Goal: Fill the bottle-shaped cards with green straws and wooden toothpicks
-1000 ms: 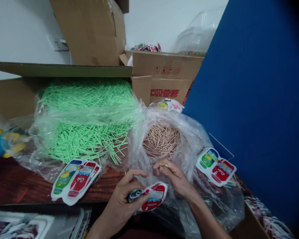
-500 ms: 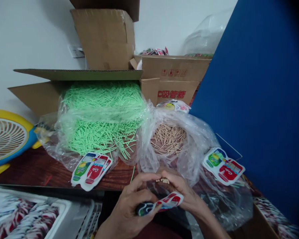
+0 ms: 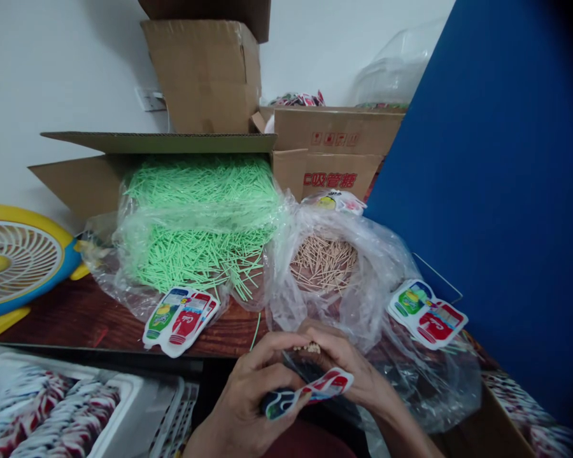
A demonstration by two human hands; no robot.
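Observation:
Low in the centre, my left hand (image 3: pixel 253 394) is closed on a bottle-shaped printed pouch (image 3: pixel 337 381), bent open so that its dark inside shows. My right hand (image 3: pixel 346 362) is closed around a small bunch of beige sticks (image 3: pixel 310 348); only their pale ends show between the hands at the pouch's upper side. The right fingers are partly hidden. Just beyond lies a heap of similar loose beige sticks (image 3: pixel 325 261) in a clear plastic bag (image 3: pixel 382 242). To its left, thin green sticks (image 3: pixel 210 254) spill from a bag in an open carton.
Flat printed pouches lie in a left stack (image 3: pixel 181 318) and a right stack (image 3: pixel 430 315) on the wood-grain table (image 3: pixel 114 318). A yellow-blue fan (image 3: pixel 23 261) stands at left, above a white crate (image 3: pixel 128 407) of pouches. A blue panel (image 3: pixel 496 210) bounds the right side.
The view has shifted slightly, so the fan and left crate show more. Both hands keep their hold on the pouch and sticks, with barely any movement.

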